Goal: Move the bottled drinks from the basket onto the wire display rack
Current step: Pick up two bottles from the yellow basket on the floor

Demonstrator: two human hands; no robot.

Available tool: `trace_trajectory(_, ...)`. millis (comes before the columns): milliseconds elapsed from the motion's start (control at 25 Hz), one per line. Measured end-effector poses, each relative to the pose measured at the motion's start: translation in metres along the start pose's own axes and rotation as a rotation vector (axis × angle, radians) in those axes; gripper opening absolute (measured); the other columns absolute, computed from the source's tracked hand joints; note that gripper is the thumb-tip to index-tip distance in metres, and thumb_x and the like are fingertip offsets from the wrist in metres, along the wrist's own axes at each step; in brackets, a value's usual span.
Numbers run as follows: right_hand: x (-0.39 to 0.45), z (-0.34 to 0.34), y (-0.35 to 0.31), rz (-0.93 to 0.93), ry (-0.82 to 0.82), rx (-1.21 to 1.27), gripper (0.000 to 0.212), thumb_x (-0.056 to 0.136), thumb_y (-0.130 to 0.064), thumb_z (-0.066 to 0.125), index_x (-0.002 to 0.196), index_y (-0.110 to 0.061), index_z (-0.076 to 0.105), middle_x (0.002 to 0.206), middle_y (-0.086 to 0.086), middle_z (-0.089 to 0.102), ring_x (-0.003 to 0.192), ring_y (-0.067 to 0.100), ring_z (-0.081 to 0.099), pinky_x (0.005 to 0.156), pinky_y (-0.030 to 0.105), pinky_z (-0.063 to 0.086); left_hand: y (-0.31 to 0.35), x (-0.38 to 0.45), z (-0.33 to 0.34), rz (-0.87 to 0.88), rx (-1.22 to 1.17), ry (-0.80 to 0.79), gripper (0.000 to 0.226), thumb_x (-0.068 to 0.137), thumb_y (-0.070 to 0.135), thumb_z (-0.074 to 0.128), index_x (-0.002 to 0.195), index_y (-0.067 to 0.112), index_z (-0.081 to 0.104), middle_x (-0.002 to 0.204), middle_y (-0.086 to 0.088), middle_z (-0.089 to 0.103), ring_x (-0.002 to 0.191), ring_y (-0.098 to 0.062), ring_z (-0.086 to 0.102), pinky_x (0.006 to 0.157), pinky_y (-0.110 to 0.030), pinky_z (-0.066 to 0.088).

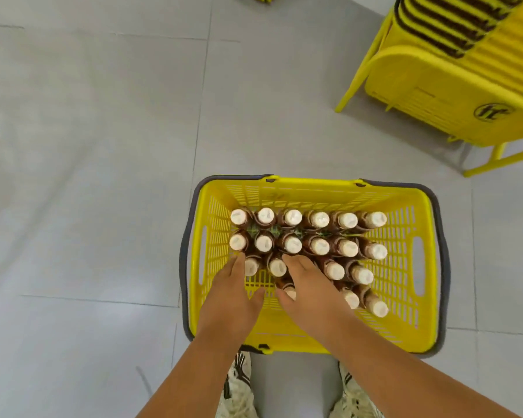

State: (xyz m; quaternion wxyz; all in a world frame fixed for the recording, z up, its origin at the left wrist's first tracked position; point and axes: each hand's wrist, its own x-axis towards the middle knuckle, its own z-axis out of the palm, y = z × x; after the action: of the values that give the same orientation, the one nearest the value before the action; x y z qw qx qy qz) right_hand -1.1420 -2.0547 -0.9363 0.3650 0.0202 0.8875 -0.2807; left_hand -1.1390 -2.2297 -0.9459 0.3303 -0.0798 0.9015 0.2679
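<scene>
A yellow plastic basket [314, 191] with grey handles stands on the floor in front of my feet. Several brown bottled drinks [317, 245] with cream caps stand upright in rows inside it. Both hands reach down into its near left part. My left hand [233, 294] has straight fingers lying beside a bottle [251, 266] in the third row, with the thumb apart from it. My right hand [308, 285] covers a bottle [289, 290], with thumb and fingers curled round its neck. The wire display rack is out of view.
A stack of yellow baskets [453, 86] sits on a yellow frame at the upper right. Grey tiled floor [103, 146] spreads to the left and behind the basket. My shoes [239, 384] stand just below the basket's near edge.
</scene>
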Motion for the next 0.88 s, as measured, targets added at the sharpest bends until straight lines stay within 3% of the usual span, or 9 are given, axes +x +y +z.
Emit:
trace_trajectory(160, 0.019, 0.025, 0.004, 0.025, -0.003, 0.019, 0.070, 0.102, -0.039, 0.056, 0.161, -0.020, 0.021, 0.162, -0.004, 0.028, 0.145, 0.015, 0.037, 0.109, 0.036, 0.045, -0.018, 0.027, 0.021, 0.017, 0.001, -0.017, 0.085, 0.094, 0.045, 0.067, 0.161, 0.023, 0.020, 0.163, 0.001, 0.035, 0.148, -0.019, 0.035, 0.112, -0.034, 0.039)
trace_trajectory(280, 0.034, 0.040, 0.005, 0.067, 0.030, 0.030, 0.067, 0.102, -0.031, 0.057, 0.159, -0.020, 0.024, 0.160, -0.004, 0.031, 0.141, 0.017, 0.042, 0.101, 0.032, 0.046, -0.028, 0.042, 0.034, 0.030, -0.031, -0.007, 0.076, 0.092, 0.039, 0.073, 0.156, 0.026, 0.034, 0.150, 0.004, 0.051, 0.137, -0.018, 0.049, 0.102, -0.032, 0.046)
trace_trajectory(400, 0.050, 0.053, 0.005, 0.115, 0.070, 0.075, 0.061, 0.100, -0.018, 0.057, 0.156, -0.021, 0.032, 0.155, -0.001, 0.040, 0.133, 0.020, 0.050, 0.094, 0.033, 0.048, -0.035, 0.053, 0.043, 0.037, -0.156, 0.049, 0.055, 0.091, 0.026, 0.074, 0.142, 0.030, 0.053, 0.129, 0.009, 0.066, 0.118, -0.015, 0.061, 0.084, -0.022, 0.046)
trace_trajectory(560, 0.063, 0.062, 0.006, 0.188, 0.122, 0.088, 0.043, 0.098, -0.005, 0.053, 0.139, -0.019, 0.047, 0.135, 0.004, 0.056, 0.112, 0.026, 0.059, 0.079, 0.037, 0.052, -0.040, 0.061, 0.047, 0.072, -0.237, 0.110, 0.033, 0.093, 0.018, 0.072, 0.124, 0.029, 0.066, 0.116, 0.014, 0.065, 0.105, -0.007, 0.060, 0.077, -0.003, 0.036)
trace_trajectory(760, 0.039, 0.042, -0.002, 0.148, 0.108, 0.001, 0.020, 0.100, -0.020, 0.058, 0.118, -0.016, 0.052, 0.113, 0.006, 0.063, 0.099, 0.029, 0.063, 0.074, 0.044, 0.055, -0.036, 0.033, 0.024, 0.085, -0.242, 0.152, 0.030, 0.095, 0.023, 0.071, 0.123, 0.033, 0.065, 0.106, 0.024, 0.060, 0.097, 0.005, 0.053, 0.073, 0.000, 0.038)
trace_trajectory(880, 0.010, 0.017, -0.019, 0.097, 0.180, 0.027, 0.026, 0.099, -0.024, 0.059, 0.123, -0.016, 0.055, 0.112, 0.006, 0.065, 0.102, 0.029, 0.063, 0.077, 0.045, 0.055, -0.020, 0.003, 0.002, 0.095, -0.272, 0.166, 0.032, 0.095, 0.027, 0.071, 0.127, 0.033, 0.064, 0.112, 0.021, 0.066, 0.099, 0.005, 0.055, 0.078, -0.003, 0.038)
